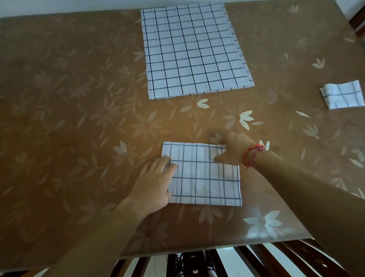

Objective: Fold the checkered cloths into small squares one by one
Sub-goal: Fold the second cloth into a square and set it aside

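A white cloth with dark check lines, folded into a rectangle (202, 179), lies near the table's front edge. My left hand (154, 181) rests flat on its left side with fingers straight. My right hand (228, 149), with a red thread on the wrist, lies at the cloth's far right corner; its fingers are blurred and its thumb touches the fabric. A stack of unfolded checkered cloths (192, 48) is spread at the far middle of the table. One small folded checkered square (342, 94) sits at the right.
The table (60, 101) has a brown cover with a pale flower pattern. Its front edge runs below my arms, with dark wooden chair slats (245, 265) beneath. A dark wooden piece of furniture (360, 19) stands past the far right corner.
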Demonstrator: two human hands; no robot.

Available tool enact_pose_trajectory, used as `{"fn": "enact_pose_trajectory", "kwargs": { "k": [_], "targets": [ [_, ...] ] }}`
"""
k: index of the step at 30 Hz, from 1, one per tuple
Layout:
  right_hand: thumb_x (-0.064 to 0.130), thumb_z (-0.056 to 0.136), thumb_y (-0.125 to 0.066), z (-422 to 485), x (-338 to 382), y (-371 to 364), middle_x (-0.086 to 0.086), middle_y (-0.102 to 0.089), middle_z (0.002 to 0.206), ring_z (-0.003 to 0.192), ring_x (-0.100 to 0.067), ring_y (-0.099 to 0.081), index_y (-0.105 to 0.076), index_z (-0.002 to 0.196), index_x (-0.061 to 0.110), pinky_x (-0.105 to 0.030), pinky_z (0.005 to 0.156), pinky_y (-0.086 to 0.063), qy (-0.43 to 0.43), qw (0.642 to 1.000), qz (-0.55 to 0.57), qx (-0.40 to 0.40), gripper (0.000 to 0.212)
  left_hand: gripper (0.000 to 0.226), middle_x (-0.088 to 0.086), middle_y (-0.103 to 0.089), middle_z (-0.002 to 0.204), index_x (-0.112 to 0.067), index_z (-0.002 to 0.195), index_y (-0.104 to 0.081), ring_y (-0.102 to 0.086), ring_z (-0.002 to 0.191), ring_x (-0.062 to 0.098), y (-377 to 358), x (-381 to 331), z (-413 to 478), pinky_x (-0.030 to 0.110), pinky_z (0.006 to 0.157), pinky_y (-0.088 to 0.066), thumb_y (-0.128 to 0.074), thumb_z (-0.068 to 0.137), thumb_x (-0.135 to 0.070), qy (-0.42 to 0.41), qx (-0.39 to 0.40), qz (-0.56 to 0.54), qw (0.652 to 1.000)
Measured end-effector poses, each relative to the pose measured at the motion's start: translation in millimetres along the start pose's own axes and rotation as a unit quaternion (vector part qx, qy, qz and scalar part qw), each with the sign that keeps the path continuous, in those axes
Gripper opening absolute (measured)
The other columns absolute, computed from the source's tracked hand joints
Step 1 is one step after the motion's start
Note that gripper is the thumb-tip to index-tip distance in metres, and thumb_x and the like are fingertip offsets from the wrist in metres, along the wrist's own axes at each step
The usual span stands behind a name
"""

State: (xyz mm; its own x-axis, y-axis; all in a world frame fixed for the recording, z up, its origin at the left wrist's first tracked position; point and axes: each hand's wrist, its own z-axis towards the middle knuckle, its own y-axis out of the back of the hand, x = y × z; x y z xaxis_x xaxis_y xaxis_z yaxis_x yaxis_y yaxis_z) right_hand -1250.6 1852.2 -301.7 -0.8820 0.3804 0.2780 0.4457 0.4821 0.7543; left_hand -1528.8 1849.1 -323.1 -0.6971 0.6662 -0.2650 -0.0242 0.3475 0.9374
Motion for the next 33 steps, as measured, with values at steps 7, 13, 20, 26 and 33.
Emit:
{"fn": "enact_pose_trajectory", "kwargs": {
  "k": [7, 13, 20, 26, 33],
  "targets": [
    [0.025, 0.082, -0.069, 0, -8, 2, 0.000, -0.068, 0.090, 0.079, -0.014, -0.059, -0.075, 0.095, 0.021, -0.020, 0.065, -0.041, -0.002, 0.996, 0.082, -0.043, 0.015, 0.071, 0.004, -0.033, 0.149, -0.020, 0.135, -0.045, -0.032, 0.139, 0.023, 0, 3, 0, 0.042, 0.113, -0.025, -0.078, 0.073, -0.028, -0.010, 0.002, 0.009, 1.000],
    [0.021, 0.082, -0.071, -22, -23, -5, -0.001, -0.060, 0.063, 0.057, -0.010, -0.051, -0.071, 0.075, 0.009, -0.014, 0.048, -0.040, -0.061, 0.975, 0.201, -0.070, 0.014, 0.067, 0.004, -0.029, 0.152, -0.013, 0.134, -0.050, -0.027, 0.143, 0.024, 9, 1, -9, 0.044, 0.112, -0.035, -0.074, 0.071, -0.011, -0.010, -0.077, -0.054, 0.996],
    [0.003, 0.071, -0.079, -59, -36, -50, -0.018, -0.072, 0.077, 0.069, -0.032, -0.071, -0.070, 0.078, -0.001, -0.045, 0.062, -0.060, -0.212, 0.786, 0.576, -0.074, 0.011, 0.077, 0.005, -0.042, 0.145, -0.012, 0.139, -0.045, -0.037, 0.138, 0.022, -15, -33, -48, 0.038, 0.114, -0.034, -0.080, 0.070, -0.018, -0.045, -0.089, -0.063, 0.993],
    [-0.006, 0.076, -0.071, -101, -19, -83, -0.024, -0.068, 0.085, 0.071, -0.034, -0.068, -0.067, 0.087, -0.007, -0.034, 0.052, -0.057, -0.233, 0.684, 0.691, -0.035, 0.012, 0.065, 0.007, -0.056, 0.131, -0.008, 0.131, -0.055, -0.051, 0.124, 0.026, -42, -50, -55, 0.044, 0.102, -0.043, -0.077, 0.070, -0.005, -0.014, -0.168, -0.088, 0.982],
    [-0.002, 0.083, -0.065, -119, -20, -99, -0.017, -0.069, 0.105, 0.084, -0.030, -0.069, -0.064, 0.110, 0.002, -0.038, 0.062, -0.059, -0.175, 0.720, 0.672, -0.011, 0.028, 0.042, 0.001, -0.066, 0.098, -0.012, 0.100, -0.073, -0.052, 0.099, 0.022, -49, -42, -63, 0.034, 0.087, -0.036, -0.089, 0.061, -0.009, 0.028, -0.216, -0.050, 0.975]
  ]
}}
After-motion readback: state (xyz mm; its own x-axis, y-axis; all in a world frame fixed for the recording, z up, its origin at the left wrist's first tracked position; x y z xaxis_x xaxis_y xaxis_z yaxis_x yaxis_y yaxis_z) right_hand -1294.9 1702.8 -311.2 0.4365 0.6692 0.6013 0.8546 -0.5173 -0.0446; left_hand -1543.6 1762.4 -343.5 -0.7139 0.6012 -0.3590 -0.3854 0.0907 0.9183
